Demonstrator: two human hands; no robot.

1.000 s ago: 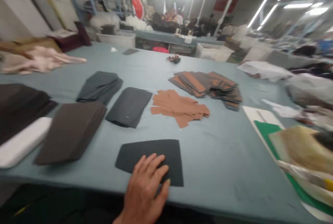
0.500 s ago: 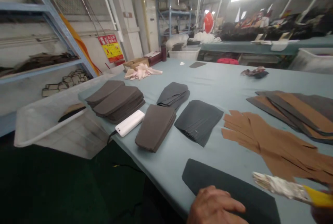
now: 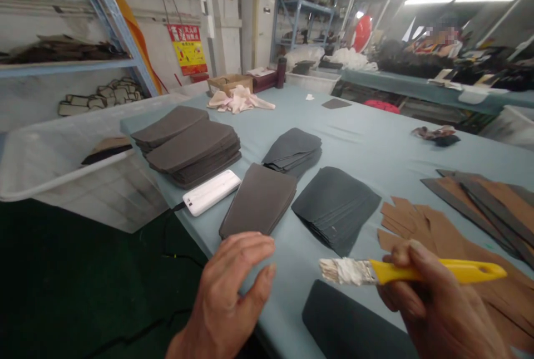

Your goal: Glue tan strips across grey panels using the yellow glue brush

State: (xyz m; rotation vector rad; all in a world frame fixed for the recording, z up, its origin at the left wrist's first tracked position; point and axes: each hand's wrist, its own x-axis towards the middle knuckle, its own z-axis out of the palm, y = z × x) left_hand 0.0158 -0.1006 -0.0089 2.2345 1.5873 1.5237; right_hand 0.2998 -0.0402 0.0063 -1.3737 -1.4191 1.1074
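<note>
My right hand point(image 3: 429, 286) grips a paintbrush point(image 3: 471, 271) by its yellow handle. White paste coats the bristles, which point left above a dark sheet piece point(image 3: 350, 320) at the table's near edge. My left hand point(image 3: 233, 286) is raised with fingers and thumb apart, holding nothing. Its fingertips overlap the near end of a brown-grey stack of cut pieces point(image 3: 262, 197); whether they touch it I cannot tell. Fanned dark grey pieces point(image 3: 337, 203) lie to the right of that stack, and another dark bundle point(image 3: 294, 150) is behind it.
Brown strips point(image 3: 446, 225) and layered pieces point(image 3: 492, 197) lie on the right of the table. A white power bank-like device point(image 3: 212, 192) with a cable sits by the left edge, near larger stacks point(image 3: 192, 150). A plastic bin point(image 3: 104, 192) stands left of the table.
My left hand has lifted off the dark piece and moved left to the brown-grey stack. The right hand has brought the paintbrush leftward over the dark piece. The view has turned slightly.
</note>
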